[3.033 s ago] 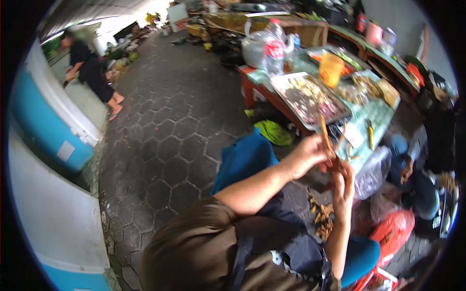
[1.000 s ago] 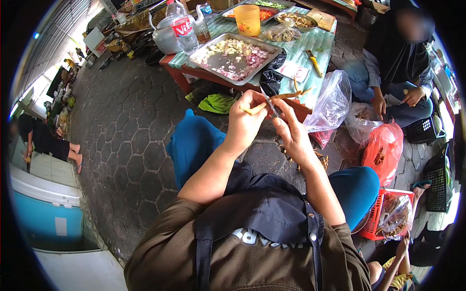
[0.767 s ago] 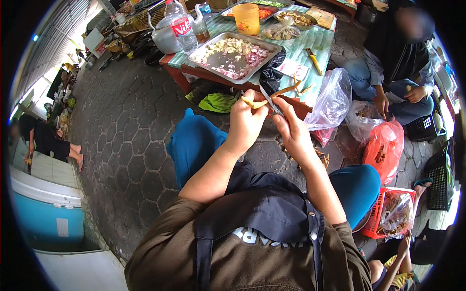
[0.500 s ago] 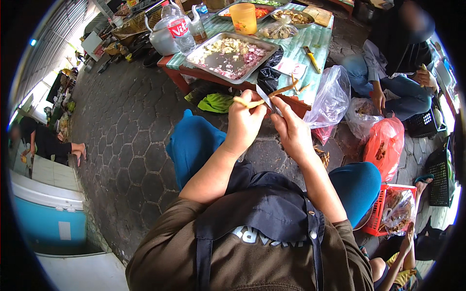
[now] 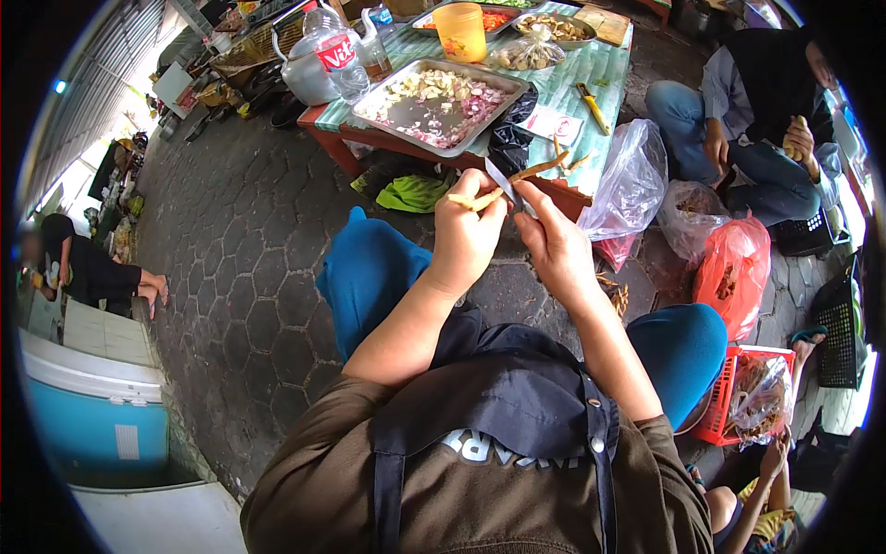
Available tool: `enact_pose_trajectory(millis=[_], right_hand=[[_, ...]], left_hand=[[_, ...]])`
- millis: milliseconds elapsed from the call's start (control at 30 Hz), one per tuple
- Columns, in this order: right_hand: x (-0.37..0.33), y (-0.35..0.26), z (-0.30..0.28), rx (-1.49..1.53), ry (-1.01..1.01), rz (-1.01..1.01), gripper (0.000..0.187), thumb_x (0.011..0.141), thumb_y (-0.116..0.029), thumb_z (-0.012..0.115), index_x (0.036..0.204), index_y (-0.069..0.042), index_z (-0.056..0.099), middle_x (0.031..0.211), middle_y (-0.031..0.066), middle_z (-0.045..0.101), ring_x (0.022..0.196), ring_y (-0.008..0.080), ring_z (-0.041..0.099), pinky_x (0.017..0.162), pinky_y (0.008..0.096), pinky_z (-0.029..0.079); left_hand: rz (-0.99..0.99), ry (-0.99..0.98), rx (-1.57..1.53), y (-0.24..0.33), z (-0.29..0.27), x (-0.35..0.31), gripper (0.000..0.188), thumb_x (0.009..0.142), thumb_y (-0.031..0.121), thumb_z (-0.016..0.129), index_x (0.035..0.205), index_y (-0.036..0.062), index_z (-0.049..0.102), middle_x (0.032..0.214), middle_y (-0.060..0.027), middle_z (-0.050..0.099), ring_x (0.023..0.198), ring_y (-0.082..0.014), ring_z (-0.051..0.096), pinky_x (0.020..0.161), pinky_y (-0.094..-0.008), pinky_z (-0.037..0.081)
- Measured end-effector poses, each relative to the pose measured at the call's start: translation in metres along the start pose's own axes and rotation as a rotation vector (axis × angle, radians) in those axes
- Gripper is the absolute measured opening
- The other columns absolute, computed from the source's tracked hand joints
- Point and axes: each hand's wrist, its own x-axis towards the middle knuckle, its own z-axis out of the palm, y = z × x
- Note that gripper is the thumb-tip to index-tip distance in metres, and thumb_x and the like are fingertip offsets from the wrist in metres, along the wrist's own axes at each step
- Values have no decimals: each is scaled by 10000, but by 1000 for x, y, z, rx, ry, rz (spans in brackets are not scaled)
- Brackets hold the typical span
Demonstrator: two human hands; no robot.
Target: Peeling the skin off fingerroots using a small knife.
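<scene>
My left hand pinches a root-like piece; my right hand grips a knife. I should keep strokes shallow.

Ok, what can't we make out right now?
Head view:
Knife: handle mostly hidden by the grip of the right hand.
Pale piece and brown piece: one or two, can't tell; knife and right hand cover where they'd meet.
Kettle: partly hidden by the clear bottle.
Lower-right person: cut off by the lower edge.
</scene>
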Motion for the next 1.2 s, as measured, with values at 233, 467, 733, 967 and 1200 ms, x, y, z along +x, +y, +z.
enact_pose_trajectory(millis=[233,467,733,967,1200], right_hand=[[-2,-1,5,-135,85,-63,373,923,-221,552,1284,-138,503,1055,110,637,895,286,654,734,366,519],[-2,8,11,551,-52,144,368,993,-213,459,1340,-90,461,819,-15,534,712,73,525,624,230,434],[-3,1,0,796,-149,278,385,998,-215,448,1368,-104,441,796,-28,454,689,40,424,603,187,367],[0,15,6,426,-54,-89,364,977,-195,478,1315,-62,466,854,63,527,754,130,511,703,268,438],[-2,6,2,347,-109,99,389,965,-209,499,1320,-72,420,855,110,562,770,183,542,750,311,451]], left_hand=[[-100,-4,-188,-1,0,1,35,853,-20,580,853,-18,546,734,-68,626,641,-118,615,594,-245,502],[-395,-143,-619,0,-9,4,151,917,72,548,1032,-13,599,874,-63,632,750,-120,612,671,-245,513],[-456,-146,-817,2,-12,7,122,902,35,569,1017,-2,588,910,-75,648,768,-126,624,668,-247,526],[-349,-63,-646,2,-11,11,104,899,26,575,999,0,567,882,-65,641,744,-112,622,668,-231,520],[-249,-66,-486,2,-8,8,115,911,61,586,1017,16,584,902,-48,635,775,-87,592,694,-226,480]])
